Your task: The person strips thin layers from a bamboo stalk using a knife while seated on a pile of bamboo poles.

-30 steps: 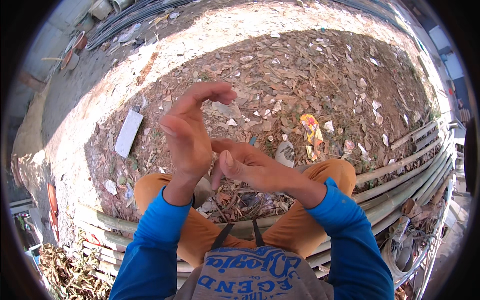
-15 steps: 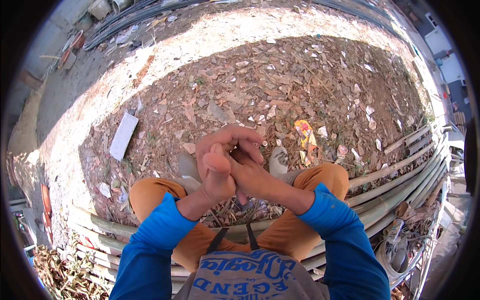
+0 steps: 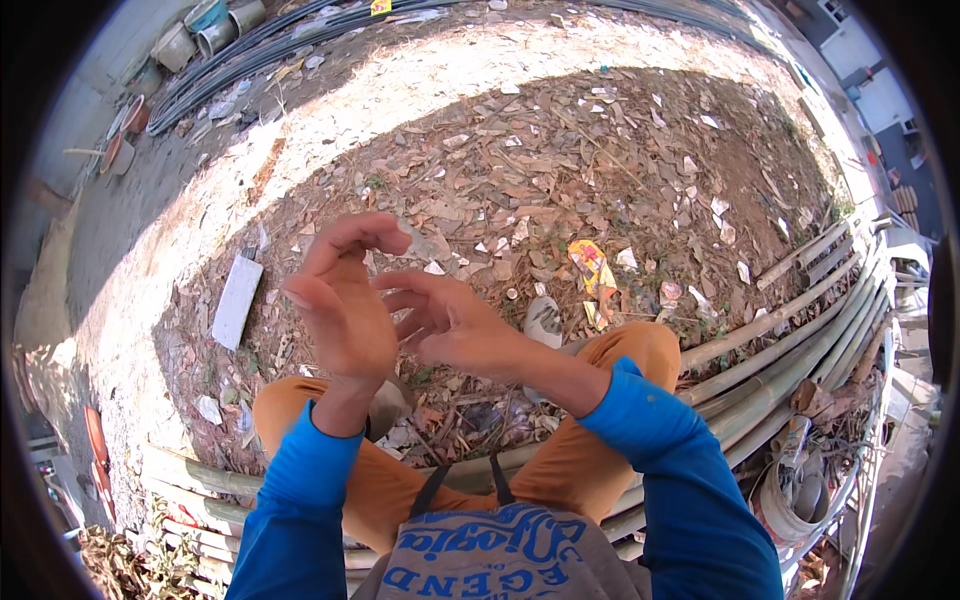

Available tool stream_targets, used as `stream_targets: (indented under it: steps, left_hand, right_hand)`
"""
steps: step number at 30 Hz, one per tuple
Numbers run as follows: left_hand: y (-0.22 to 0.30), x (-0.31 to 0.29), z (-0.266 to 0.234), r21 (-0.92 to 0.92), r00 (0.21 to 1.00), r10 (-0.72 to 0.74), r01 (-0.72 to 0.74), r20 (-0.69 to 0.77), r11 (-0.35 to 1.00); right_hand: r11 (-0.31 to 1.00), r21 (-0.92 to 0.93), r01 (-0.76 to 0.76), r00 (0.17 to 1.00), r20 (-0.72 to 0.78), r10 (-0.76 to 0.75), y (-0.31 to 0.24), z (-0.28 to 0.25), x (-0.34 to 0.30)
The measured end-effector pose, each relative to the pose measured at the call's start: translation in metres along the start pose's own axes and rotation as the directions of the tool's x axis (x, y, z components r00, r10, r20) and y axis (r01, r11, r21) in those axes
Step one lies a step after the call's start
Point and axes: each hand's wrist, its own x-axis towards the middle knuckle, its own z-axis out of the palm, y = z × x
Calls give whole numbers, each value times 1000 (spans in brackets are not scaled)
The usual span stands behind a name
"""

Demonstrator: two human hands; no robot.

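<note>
Both of my hands are raised in front of my knees, above ground strewn with dry leaves. My left hand point(image 3: 347, 310) has its palm turned inward, the thumb apart and the fingers loosely curved, with nothing in it. Close beside it on the right, my right hand point(image 3: 455, 325) points its slightly bent, parted fingers toward the left palm and holds nothing. Some of its fingertips are at the left hand's edge; whether they touch, I cannot tell. Blue sleeves point(image 3: 665, 430) cover both forearms, and my orange trousers point(image 3: 625, 370) show at the bent knees.
A pale block point(image 3: 237, 303) lies left of my hands, a yellow wrapper point(image 3: 592, 275) to their right. Bamboo poles point(image 3: 770, 370) run beneath me and off to the right. A bucket point(image 3: 790, 505) stands at lower right; dark rods point(image 3: 270, 60) and pots point(image 3: 175, 47) lie far left.
My hands were clasped together with interlaced fingers; they have come apart. The left has moved left and up, and the right has shifted slightly left. The view has tilted a little.
</note>
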Motion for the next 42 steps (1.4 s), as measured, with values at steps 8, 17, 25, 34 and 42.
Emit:
stream_targets:
  steps: [8, 17, 25, 34, 42]
  left_hand:
    - [-4, -24, 11, 18, 941, -223, 226, 254, 974]
    - [-3, -21, 31, 150, 956, -192, 162, 221, 975]
    - [6, -51, 49, -19, 682, -286, 402, 673, 915]
    - [-1, -54, 18, 241, 11, -261, 342, 965, 908]
    - [-2, -40, 11, 234, 151, -322, 420, 935, 877]
  right_hand:
    - [998, 3, -67, 995, -67, 67, -8, 11, 1]
    - [953, -208, 219, 758, -579, -301, -49, -47, 9]
    - [875, -368, 316, 738, -484, -470, -65, -44, 1]
    - [981, 21, 192, 975, -120, -188, -45, -24, -4]
    - [976, -82, 200, 942, -258, -215, -54, -34, 5]
